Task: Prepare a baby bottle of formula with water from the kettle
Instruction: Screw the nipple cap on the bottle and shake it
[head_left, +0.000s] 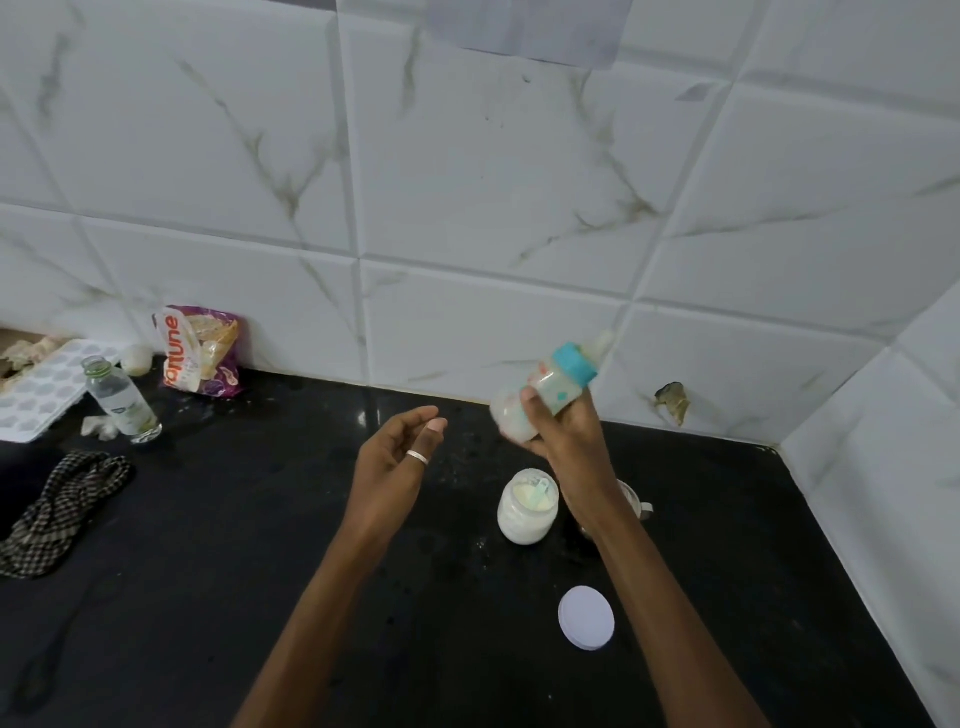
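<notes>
My right hand (563, 434) grips a baby bottle (545, 387) with a teal collar and a pale teat, tilted up to the right above the black counter; it holds milky white liquid and looks blurred. My left hand (400, 452) hovers to its left, fingers loosely curled and apart, holding nothing, a ring on one finger. Below the bottle stands an open jar of white formula powder (527, 512) with a pale green scoop inside. Its white round lid (586, 618) lies flat nearer to me. A metal vessel (636, 504) is mostly hidden behind my right forearm.
At the left back of the black counter (260, 519) stand a small clear bottle (122, 400), a printed food packet (200, 351) and a white moulded tray (36, 389). A checked cloth (62, 512) lies at the left edge. Tiled walls close the back and right.
</notes>
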